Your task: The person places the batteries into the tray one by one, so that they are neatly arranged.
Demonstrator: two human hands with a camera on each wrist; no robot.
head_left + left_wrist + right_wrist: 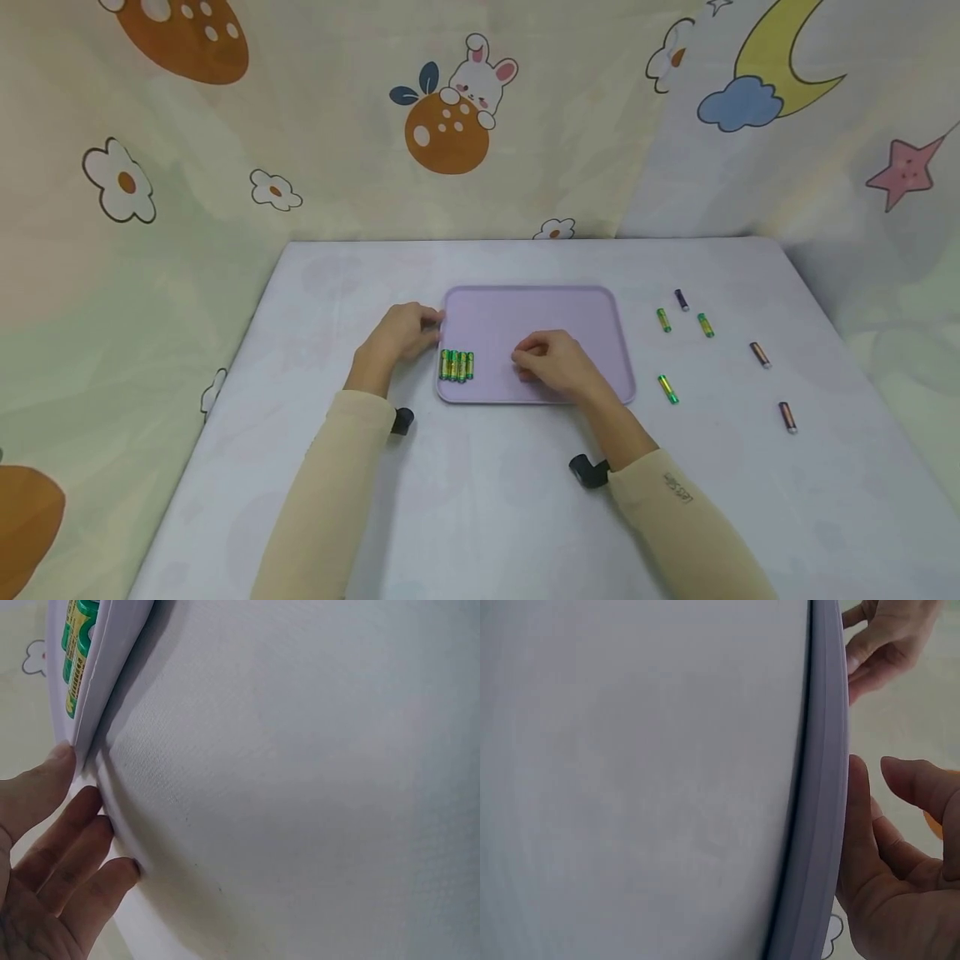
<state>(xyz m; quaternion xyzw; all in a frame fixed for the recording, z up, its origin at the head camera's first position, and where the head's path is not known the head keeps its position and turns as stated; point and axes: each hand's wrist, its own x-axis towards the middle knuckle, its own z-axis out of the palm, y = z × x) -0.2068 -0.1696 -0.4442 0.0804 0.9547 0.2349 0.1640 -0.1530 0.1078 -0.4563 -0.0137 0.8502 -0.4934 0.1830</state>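
A lilac tray (536,312) lies on the table. Several green-and-yellow batteries (457,366) stand side by side in its lower left corner, and some of these batteries (78,656) show in the left wrist view. At the tray's left edge is my left hand (402,331), its thumb touching the rim and its fingers (81,847) loosely spread beside it. My right hand (557,362) is over the middle of the tray, fingers bent. In the right wrist view its thumb and forefinger are apart, with nothing visible between them; the tray's rim partly hides the hand.
Right of the tray, loose batteries lie scattered: three green ones, including a green battery (667,389) nearest the front, a dark battery (681,300) at the back, and two brown ones, one brown battery (787,417) farther forward. A printed cloth (337,117) hangs behind the table.
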